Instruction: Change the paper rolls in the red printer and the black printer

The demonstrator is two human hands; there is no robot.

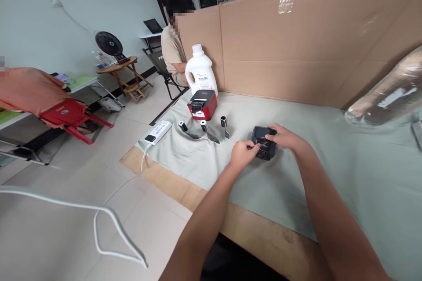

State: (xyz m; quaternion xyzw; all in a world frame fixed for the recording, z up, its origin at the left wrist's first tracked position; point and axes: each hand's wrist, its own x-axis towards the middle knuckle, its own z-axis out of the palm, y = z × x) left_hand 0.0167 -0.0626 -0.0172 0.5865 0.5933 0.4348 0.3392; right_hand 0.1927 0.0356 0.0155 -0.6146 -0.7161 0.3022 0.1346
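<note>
A small black box-shaped device (264, 131), perhaps a portable printer, stands on the light green cloth (211, 162) in front of me. My left hand (244, 153) is closed at its left front side, thumb and fingers on the dark, glossy front. From the right, my right hand (282, 137) grips its upper right edge, fingers bent round it. The detail under my fingertips is too small to make out. Left of the device lie three little rolls with dark strips trailing off: a left roll (182, 126), a middle roll (203, 124) and a right roll (223, 120).
Behind the rolls sit a red and black printer (207, 106) and a white jug (201, 70). A white power strip (158, 131) lies near the left edge. Cardboard (283, 44) walls off the back, with a wrapped bundle (389, 90) at right. Two people sit beyond the table.
</note>
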